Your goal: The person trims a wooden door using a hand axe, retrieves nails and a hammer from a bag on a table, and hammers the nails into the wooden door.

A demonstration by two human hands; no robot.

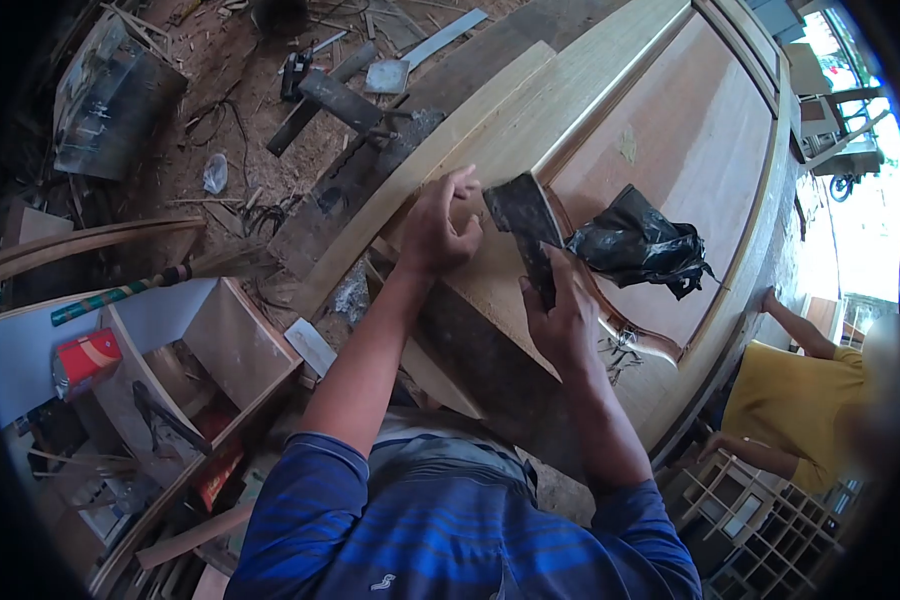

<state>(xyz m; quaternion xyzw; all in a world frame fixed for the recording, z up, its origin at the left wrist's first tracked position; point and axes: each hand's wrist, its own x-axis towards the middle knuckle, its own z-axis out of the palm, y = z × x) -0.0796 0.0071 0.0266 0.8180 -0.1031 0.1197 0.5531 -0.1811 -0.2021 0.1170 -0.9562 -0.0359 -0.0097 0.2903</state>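
Note:
My right hand (565, 315) is wrapped round the handle of a dark hatchet (526, 212), its broad, worn head over the pale wooden frame of a large panelled door (590, 75). Just left of the head, my left hand (442, 225) is raised at the frame's edge, fingers loosely curled and apart from the thumb; I see nothing held in it. A crumpled black plastic bag (642, 240) lies on the door panel, right of the hatchet. Several small nails (622, 352) are scattered on the wood below my right hand.
A metal clamp (345, 105) lies beyond the door's left edge, above a floor of shavings and scraps. On the left stand an open wooden cabinet (255, 320), a red packet (87, 360) and a broom (160, 280). A person in a yellow shirt (785, 400) is at the right.

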